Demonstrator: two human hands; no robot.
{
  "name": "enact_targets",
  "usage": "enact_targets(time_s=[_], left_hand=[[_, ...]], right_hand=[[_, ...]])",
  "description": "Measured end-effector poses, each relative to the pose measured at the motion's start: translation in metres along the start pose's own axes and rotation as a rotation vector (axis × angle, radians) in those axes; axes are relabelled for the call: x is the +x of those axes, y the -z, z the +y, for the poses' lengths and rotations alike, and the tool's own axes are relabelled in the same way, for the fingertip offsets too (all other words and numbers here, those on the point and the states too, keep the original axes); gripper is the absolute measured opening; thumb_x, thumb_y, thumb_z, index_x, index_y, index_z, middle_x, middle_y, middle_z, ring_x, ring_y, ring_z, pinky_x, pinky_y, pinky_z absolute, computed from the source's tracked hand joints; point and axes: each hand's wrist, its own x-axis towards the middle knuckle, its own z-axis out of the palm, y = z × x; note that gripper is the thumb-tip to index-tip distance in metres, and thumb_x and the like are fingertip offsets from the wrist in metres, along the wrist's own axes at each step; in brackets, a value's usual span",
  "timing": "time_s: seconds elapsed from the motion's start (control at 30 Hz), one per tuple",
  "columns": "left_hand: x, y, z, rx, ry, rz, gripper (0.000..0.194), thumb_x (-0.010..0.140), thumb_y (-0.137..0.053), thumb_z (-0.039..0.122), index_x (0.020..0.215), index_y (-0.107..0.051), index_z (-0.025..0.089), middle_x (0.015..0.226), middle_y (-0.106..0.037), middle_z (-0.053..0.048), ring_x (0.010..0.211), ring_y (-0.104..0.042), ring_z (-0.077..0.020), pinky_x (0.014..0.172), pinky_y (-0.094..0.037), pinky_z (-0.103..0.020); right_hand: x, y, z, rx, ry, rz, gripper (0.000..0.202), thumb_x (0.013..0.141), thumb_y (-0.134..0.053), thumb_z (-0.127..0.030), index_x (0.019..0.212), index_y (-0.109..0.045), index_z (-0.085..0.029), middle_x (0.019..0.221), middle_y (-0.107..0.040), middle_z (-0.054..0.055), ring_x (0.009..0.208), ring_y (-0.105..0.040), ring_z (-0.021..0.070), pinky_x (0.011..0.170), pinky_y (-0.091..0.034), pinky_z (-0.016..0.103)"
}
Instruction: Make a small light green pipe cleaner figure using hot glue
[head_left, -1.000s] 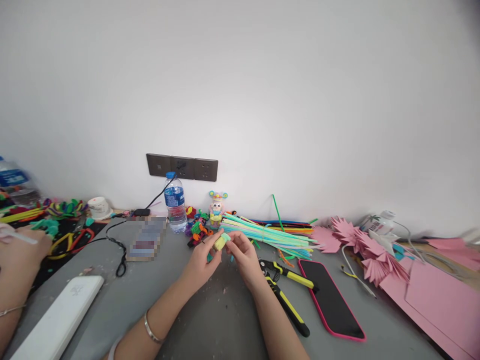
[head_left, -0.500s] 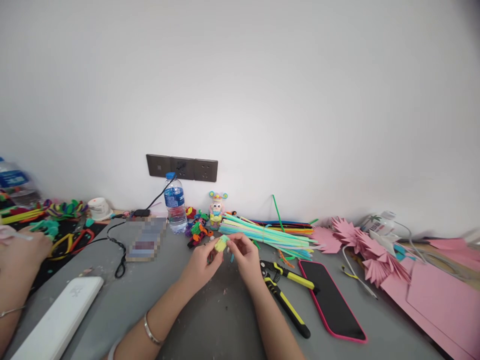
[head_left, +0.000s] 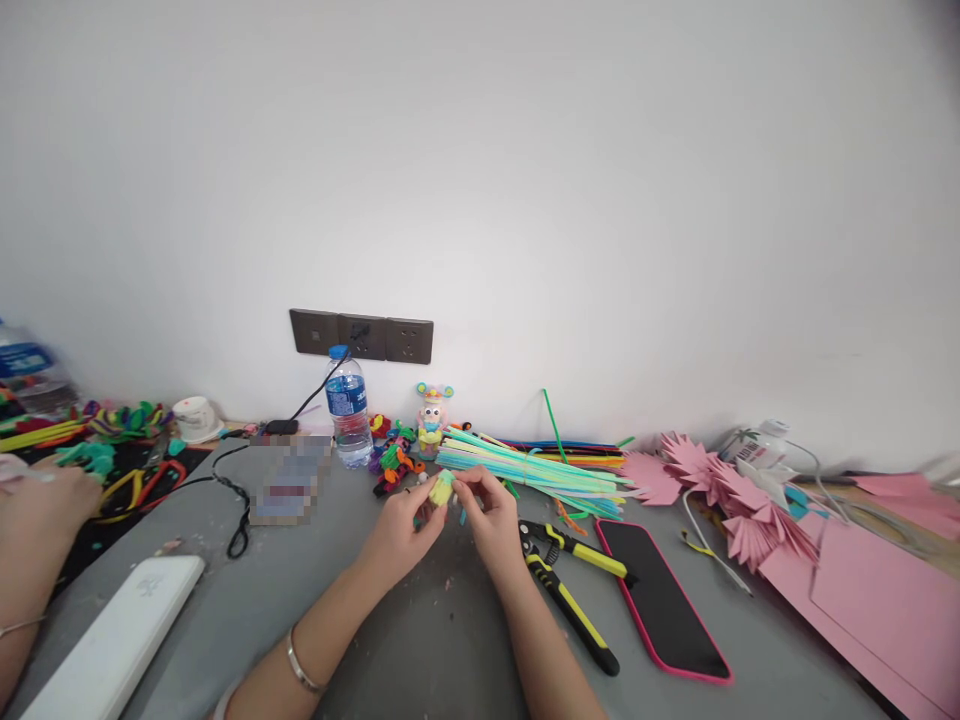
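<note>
Between my hands is a small yellow and pale green fuzzy piece (head_left: 442, 488), which looks like pipe cleaner bent into a shape. My left hand (head_left: 403, 530) pinches it from the left between thumb and fingers. From the right, my right hand (head_left: 487, 505) has thumb and fingertips closed at its upper edge. Just beyond my hands lies a bundle of pastel pipe cleaners (head_left: 525, 468). A small colourful figurine (head_left: 431, 420) stands behind the piece, against the wall. Yellow-and-black pliers (head_left: 570, 600) lie beside my right forearm.
A pink-cased phone (head_left: 664, 600) and folded pink paper (head_left: 720, 490) lie to the right. A water bottle (head_left: 349, 410), a blurred-out flat item (head_left: 289, 480) and a white box (head_left: 124, 640) are left. Another person's hand (head_left: 56, 510) is at far left, near scissors (head_left: 161, 482).
My hands keep hold of the yellow and green piece in nearly the same place. The whole view has shifted very slightly; nothing was picked up or put down.
</note>
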Motion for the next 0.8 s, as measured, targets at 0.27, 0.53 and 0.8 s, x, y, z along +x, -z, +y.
enact_targets(time_s=[0.27, 0.53, 0.8], left_hand=[[-0.0002, -0.0006, -0.0022, 0.033, -0.028, 0.009, 0.037, 0.089, -0.044, 0.026, 0.122, -0.055, 0.013, 0.073, -0.069, -0.002, 0.059, -0.059, -0.0141, 0.055, -0.046, -0.023], [-0.0006, -0.0006, -0.0026, 0.025, -0.025, -0.008, 0.04, 0.09, -0.044, 0.025, 0.126, -0.053, 0.013, 0.076, -0.07, -0.003, 0.061, -0.06, -0.0142, 0.06, -0.048, -0.023], [0.0, 0.0004, -0.0013, 0.003, -0.007, 0.026, 0.043, 0.086, -0.045, 0.023, 0.128, -0.052, 0.013, 0.074, -0.071, -0.004, 0.065, -0.062, -0.0161, 0.06, -0.049, -0.024]], right_hand=[[0.0005, 0.001, -0.0103, -0.107, 0.091, 0.012, 0.016, 0.086, -0.058, -0.031, 0.083, -0.068, -0.019, 0.07, -0.062, 0.002, 0.063, -0.056, 0.0169, 0.06, -0.045, 0.028], [-0.0004, 0.002, -0.0095, -0.088, 0.051, -0.003, 0.015, 0.086, -0.058, -0.031, 0.086, -0.069, -0.02, 0.074, -0.065, 0.004, 0.067, -0.057, 0.0187, 0.063, -0.045, 0.029], [-0.0001, 0.0071, -0.004, -0.122, 0.068, -0.013, 0.01, 0.083, -0.063, -0.027, 0.083, -0.071, -0.021, 0.075, -0.069, 0.004, 0.069, -0.061, 0.0202, 0.064, -0.046, 0.03]])
